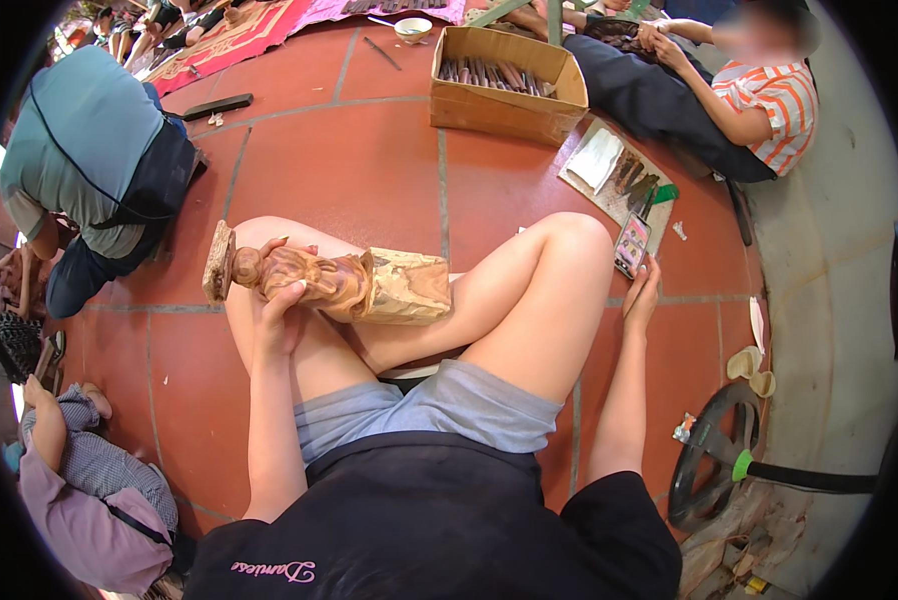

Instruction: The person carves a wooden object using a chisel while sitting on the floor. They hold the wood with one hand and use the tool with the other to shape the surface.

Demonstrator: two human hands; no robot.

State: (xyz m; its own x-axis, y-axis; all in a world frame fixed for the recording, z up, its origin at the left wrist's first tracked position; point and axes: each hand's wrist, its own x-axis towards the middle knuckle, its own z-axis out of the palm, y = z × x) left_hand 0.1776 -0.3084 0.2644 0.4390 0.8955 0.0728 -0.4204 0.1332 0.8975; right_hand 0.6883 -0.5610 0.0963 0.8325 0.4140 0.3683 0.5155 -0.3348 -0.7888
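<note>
The carved wooden figure (319, 280) is sideways, left of centre, with the left hand (281, 322) curling its fingers round the body; probably stiff and hefty, so grip mid-body. Smaller phone (632, 243), right of centre, looks slick, right hand's (643, 292) fingers gripping its lower end.

Soft, fairly bright light spreads evenly, leaving a pale sheen on the tiled floor (379, 180). Straight lines bow toward the black rim; one face (767, 38) is blurred.
</note>
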